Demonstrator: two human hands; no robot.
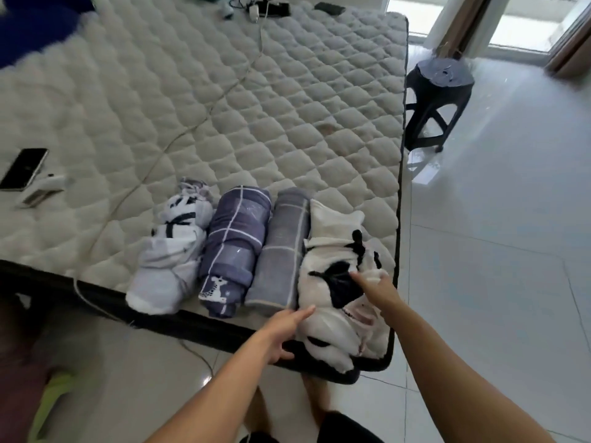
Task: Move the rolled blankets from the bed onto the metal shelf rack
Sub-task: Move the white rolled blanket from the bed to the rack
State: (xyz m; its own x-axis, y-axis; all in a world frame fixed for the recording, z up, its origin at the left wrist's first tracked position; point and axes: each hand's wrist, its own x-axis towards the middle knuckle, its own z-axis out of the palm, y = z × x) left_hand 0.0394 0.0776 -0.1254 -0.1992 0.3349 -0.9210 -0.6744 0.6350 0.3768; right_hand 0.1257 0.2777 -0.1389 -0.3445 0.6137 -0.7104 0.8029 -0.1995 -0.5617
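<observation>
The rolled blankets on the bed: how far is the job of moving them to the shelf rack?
Nothing looks done: four rolls lie side by side at the mattress edge, and no rack is in view. In hand: the left hand and right hand are open on the white and black roll. Left: that one, the grey roll, the purple checked roll and the white roll.

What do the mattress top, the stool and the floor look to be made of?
Mattress: off-white quilted fabric, matte, with stitched puffy diamonds. Stool: dark, matte, probably wood or moulded plastic; blur leaves it open. Floor: pale glossy tile, likely ceramic, with grout lines and window reflections.
</observation>
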